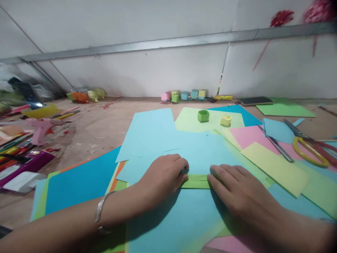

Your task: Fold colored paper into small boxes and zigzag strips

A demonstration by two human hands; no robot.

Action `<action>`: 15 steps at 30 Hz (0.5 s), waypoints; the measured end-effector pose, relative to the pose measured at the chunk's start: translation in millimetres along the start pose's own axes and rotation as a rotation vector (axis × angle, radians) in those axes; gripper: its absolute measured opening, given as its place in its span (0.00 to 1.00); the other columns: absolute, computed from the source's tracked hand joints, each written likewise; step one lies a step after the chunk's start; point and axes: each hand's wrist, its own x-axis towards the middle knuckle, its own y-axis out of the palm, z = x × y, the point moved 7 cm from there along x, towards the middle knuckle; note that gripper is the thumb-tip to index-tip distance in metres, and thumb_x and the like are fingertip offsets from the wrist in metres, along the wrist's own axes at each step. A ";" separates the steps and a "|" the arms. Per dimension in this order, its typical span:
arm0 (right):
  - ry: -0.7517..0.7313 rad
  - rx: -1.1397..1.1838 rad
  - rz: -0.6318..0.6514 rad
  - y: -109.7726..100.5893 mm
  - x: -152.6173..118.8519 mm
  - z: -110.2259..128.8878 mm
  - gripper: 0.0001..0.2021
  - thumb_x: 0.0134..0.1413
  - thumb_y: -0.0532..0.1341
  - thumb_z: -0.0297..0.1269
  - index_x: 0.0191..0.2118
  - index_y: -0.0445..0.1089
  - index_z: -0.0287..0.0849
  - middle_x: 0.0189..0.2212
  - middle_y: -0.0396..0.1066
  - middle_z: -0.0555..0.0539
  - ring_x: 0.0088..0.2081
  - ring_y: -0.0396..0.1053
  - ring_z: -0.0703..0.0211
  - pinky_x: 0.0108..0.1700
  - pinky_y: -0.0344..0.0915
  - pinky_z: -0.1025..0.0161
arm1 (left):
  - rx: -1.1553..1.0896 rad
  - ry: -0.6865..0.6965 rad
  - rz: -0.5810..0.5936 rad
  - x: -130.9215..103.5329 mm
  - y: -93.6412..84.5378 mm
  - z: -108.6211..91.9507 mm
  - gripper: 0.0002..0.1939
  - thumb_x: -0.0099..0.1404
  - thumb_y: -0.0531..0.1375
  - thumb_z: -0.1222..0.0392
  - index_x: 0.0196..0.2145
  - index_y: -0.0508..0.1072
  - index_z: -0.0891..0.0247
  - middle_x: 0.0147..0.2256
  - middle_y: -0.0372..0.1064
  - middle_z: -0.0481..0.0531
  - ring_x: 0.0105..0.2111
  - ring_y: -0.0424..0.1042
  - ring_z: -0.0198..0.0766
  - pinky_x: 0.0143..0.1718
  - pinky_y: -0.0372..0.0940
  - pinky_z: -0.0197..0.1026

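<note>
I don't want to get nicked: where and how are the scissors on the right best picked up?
Probably by the yellow loop, with the right hand coming from the near side. The scissors lie with their handle end nearer the person and the blades pointing away to the upper left, so fingers stay off the tips.

Two hands, the left hand (164, 175) and the right hand (235, 188), had one green strip (195, 183) between them. Beyond them stood two small open paper boxes, one green box (203, 117) and one yellow box (225, 121). Farther off, six small paper cubes (184, 95) were visible: two blue, two yellow, one pink, one green. Two flowers (281, 18) showed high beyond the right hand; one pink glue gun (39, 133) lay left of the left hand.
</note>
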 end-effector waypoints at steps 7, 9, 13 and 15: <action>0.147 0.179 0.055 9.8 -1.0 -23.9 0.13 0.60 0.49 0.20 0.33 0.70 0.37 0.26 0.66 0.45 0.28 0.57 0.56 0.32 0.50 0.59 | -0.029 0.065 -0.027 -1.1 -0.1 -4.6 0.07 0.65 0.54 0.68 0.34 0.71 0.64 0.31 0.69 0.51 0.31 0.65 0.39 0.30 0.57 0.39; 0.149 0.216 0.049 9.5 -0.4 -24.6 0.14 0.60 0.50 0.21 0.31 0.70 0.38 0.26 0.65 0.45 0.28 0.56 0.57 0.31 0.48 0.59 | -0.007 0.107 -0.058 -1.8 -1.5 -8.7 0.10 0.66 0.52 0.68 0.31 0.71 0.64 0.30 0.68 0.52 0.30 0.64 0.38 0.29 0.56 0.39; 0.097 0.220 -0.007 4.4 2.8 -21.3 0.16 0.60 0.50 0.19 0.27 0.70 0.38 0.25 0.66 0.45 0.28 0.56 0.57 0.31 0.47 0.59 | 0.143 0.209 -0.147 -5.3 -4.5 -17.5 0.10 0.68 0.53 0.65 0.28 0.69 0.63 0.28 0.67 0.50 0.28 0.62 0.39 0.28 0.53 0.40; 0.052 0.185 -0.053 -0.4 3.3 -17.1 0.16 0.58 0.50 0.18 0.26 0.70 0.37 0.23 0.65 0.45 0.28 0.56 0.57 0.31 0.47 0.58 | 0.233 0.280 -0.185 -8.7 -3.9 -23.2 0.10 0.68 0.55 0.66 0.27 0.67 0.62 0.25 0.66 0.49 0.26 0.60 0.39 0.26 0.51 0.41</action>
